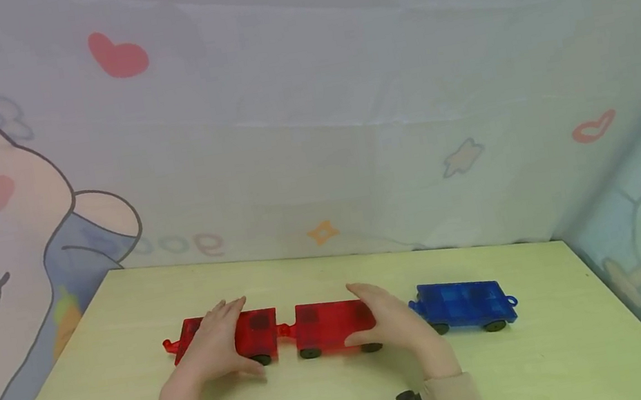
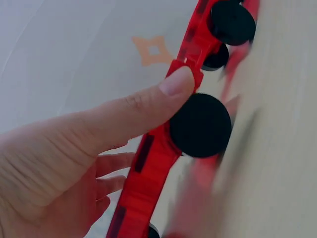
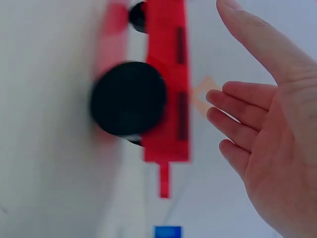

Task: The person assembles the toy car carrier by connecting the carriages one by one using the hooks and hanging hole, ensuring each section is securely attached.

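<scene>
Two red see-through toy train cars stand in a line on the table, joined at a small red coupling (image 1: 285, 331). My left hand (image 1: 212, 348) grips the left red car (image 1: 256, 332), thumb along its near side by a black wheel (image 2: 200, 125) and fingers behind its far side. Around the right end of the other red car (image 1: 331, 328), my right hand (image 1: 394, 317) is spread. In the right wrist view its thumb and fingers are apart from that car, whose end tab (image 3: 164, 179) points toward a blue car (image 1: 465, 303).
The blue car stands apart to the right, with a ring (image 1: 511, 300) at its right end. A red hook (image 1: 170, 346) sticks out at the left car's far left. Behind the pale yellow table (image 1: 568, 335) hangs a printed cloth (image 1: 303, 91).
</scene>
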`<state>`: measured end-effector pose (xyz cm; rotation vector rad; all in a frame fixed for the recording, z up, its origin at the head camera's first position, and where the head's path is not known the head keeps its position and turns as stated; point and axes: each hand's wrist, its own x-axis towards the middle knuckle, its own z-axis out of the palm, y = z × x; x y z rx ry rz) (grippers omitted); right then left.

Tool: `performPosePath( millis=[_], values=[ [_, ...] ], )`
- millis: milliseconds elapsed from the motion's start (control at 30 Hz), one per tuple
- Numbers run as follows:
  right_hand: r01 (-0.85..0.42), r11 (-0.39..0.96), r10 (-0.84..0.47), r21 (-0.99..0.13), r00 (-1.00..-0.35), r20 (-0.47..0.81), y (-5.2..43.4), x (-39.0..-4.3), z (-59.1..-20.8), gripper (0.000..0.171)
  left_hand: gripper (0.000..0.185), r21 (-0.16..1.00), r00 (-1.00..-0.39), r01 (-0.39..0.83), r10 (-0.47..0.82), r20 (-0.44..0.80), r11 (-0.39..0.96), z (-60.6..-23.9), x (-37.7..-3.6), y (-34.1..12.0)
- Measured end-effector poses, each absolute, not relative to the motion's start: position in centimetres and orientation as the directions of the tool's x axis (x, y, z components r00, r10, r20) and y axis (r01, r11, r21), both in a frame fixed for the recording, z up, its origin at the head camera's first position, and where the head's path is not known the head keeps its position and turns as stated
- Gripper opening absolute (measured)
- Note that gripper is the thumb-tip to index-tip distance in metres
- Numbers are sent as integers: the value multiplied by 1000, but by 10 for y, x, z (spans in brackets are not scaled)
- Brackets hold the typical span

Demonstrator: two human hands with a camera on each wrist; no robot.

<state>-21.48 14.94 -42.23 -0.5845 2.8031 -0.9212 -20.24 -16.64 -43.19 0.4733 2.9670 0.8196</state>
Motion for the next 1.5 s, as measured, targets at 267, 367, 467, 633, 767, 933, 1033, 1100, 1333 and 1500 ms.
performPosePath(
  millis=[267,367,467,633,767,933,1033,1100,1333,1500],
  values=[
    [-330,754,-356,-568,-932,69,178,-210,-405,85,119,563,-925,335,378,44,756,-425,-197,-131],
    [-326,767,-340,-552,-937,81,195,-209,-402,89,120,553,-907,389,413,87,737,-423,-197,-114],
    [-315,785,-320,-534,-943,85,214,-210,-403,93,120,534,-899,414,425,110,737,-420,-199,-97],
    [-257,808,-262,-530,-963,67,244,-210,-402,100,118,539,-896,413,433,97,734,-419,-202,-72],
    [-224,820,-236,-526,-971,46,264,-208,-402,101,117,546,-894,418,437,104,726,-422,-204,-56],
    [-192,828,-212,-527,-977,24,285,-204,-409,108,114,551,-889,420,448,92,721,-431,-206,-37],
    [-195,829,-215,-524,-976,23,292,-202,-416,112,113,550,-892,414,445,85,725,-437,-205,-31],
    [-197,833,-219,-518,-975,18,295,-200,-422,113,112,548,-894,415,438,96,726,-441,-205,-29],
    [-180,842,-213,-508,-977,-7,294,-197,-433,109,105,531,-896,421,428,117,736,-451,-200,-27],
    [-185,848,-225,-497,-974,-21,294,-199,-438,110,103,498,-898,418,429,99,760,-452,-199,-27]
  ],
)
